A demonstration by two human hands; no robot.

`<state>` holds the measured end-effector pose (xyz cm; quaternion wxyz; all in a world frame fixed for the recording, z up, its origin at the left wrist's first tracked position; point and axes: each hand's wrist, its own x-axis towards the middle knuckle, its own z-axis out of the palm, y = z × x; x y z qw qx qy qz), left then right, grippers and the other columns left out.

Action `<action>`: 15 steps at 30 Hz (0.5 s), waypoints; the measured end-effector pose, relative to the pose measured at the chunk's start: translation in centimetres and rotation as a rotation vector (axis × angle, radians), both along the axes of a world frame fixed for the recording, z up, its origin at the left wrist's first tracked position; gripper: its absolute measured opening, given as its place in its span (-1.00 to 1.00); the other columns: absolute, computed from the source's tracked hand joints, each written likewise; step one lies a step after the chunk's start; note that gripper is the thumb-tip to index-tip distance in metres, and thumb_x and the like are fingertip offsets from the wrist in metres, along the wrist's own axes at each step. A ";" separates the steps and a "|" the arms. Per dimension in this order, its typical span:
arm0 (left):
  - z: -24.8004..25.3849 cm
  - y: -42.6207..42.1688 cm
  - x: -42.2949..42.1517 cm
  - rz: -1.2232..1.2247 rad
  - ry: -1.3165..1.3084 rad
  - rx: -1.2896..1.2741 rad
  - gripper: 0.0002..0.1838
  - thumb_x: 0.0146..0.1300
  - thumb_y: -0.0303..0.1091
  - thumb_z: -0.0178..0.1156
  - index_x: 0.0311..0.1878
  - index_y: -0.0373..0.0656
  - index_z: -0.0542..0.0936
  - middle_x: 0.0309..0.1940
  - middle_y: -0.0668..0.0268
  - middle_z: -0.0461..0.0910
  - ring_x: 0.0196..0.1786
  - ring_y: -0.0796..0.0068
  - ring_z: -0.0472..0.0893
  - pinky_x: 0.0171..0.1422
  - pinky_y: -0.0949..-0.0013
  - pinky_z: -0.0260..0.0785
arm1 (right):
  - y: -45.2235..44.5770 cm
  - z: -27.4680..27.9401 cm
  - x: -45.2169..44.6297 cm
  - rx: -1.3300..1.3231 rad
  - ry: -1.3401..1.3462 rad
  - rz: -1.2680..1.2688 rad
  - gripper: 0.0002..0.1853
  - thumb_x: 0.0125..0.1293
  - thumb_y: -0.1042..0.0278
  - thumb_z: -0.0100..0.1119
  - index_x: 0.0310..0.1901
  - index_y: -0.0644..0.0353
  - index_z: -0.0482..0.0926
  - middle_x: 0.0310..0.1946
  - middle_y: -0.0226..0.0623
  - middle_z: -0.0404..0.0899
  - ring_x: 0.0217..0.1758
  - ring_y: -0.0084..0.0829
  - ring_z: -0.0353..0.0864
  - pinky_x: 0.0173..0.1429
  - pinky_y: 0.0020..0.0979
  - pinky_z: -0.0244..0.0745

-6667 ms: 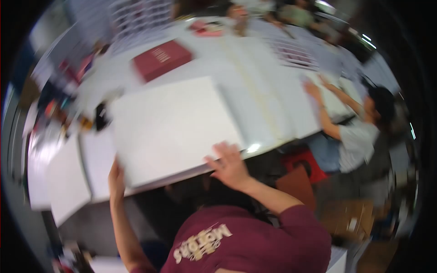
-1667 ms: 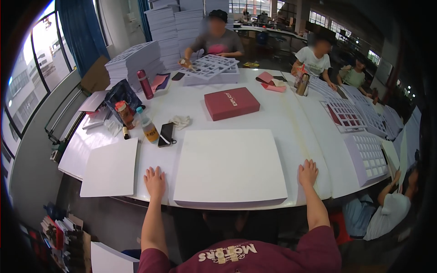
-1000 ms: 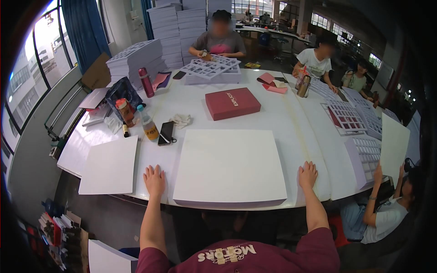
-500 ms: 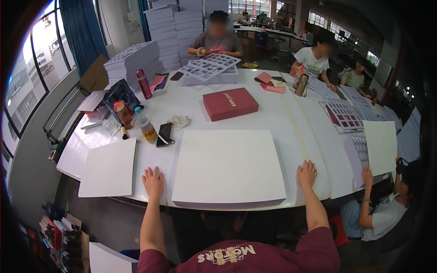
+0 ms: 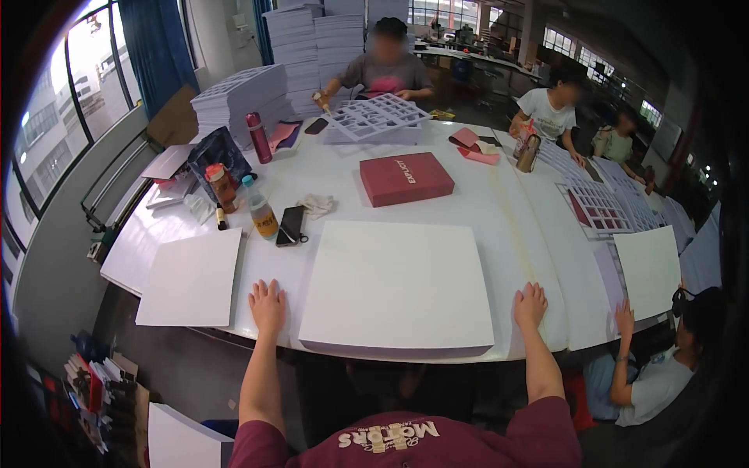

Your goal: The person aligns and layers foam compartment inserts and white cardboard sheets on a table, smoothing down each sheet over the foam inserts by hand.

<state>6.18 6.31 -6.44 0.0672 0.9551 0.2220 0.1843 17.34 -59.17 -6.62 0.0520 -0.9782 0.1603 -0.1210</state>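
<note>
A large white box or slab point(image 5: 396, 285) lies flat at the table's front edge, between my two hands. My left hand point(image 5: 268, 306) rests palm down on the table just left of it, fingers spread and holding nothing. On the other side, my right hand point(image 5: 531, 305) lies on the tabletop, fingers apart and also empty, a short way from the slab. Neither hand touches it. Left of my left hand is a thin white board point(image 5: 189, 278). Behind the slab sits a closed red box point(image 5: 406, 179) with white lettering.
A phone point(image 5: 291, 226), a drink bottle point(image 5: 260, 209) and a crumpled cloth point(image 5: 316, 205) are behind my left hand. A red flask point(image 5: 258, 138) stands farther back. Co-workers handle white grids point(image 5: 379, 116) across the table and a white board point(image 5: 648, 271) at the right.
My hands have gone from the slab's edges to the table on either side. The co-worker at right has lowered a white board onto a grid stack. The co-worker across has shifted a grid.
</note>
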 end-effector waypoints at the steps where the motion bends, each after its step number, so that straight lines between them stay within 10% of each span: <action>1: 0.0 0.0 0.0 0.002 -0.001 -0.001 -0.51 0.45 -0.08 0.04 0.35 -0.06 0.47 0.42 -0.08 0.34 0.53 -0.10 0.21 0.58 -0.12 -0.03 | 0.0 0.1 0.0 0.001 0.000 0.003 -0.44 0.46 0.02 0.00 0.39 0.11 0.36 0.49 -0.09 0.23 0.58 -0.07 0.11 0.57 0.01 -0.03; 15: 0.3 -0.1 0.0 0.000 0.010 -0.011 -0.51 0.45 -0.09 0.05 0.35 -0.08 0.46 0.42 -0.09 0.33 0.53 -0.10 0.20 0.58 -0.11 -0.04 | -0.4 -0.8 0.0 -0.012 -0.028 0.017 -0.45 0.46 0.02 0.00 0.38 0.11 0.37 0.48 -0.09 0.24 0.57 -0.07 0.11 0.57 0.01 -0.03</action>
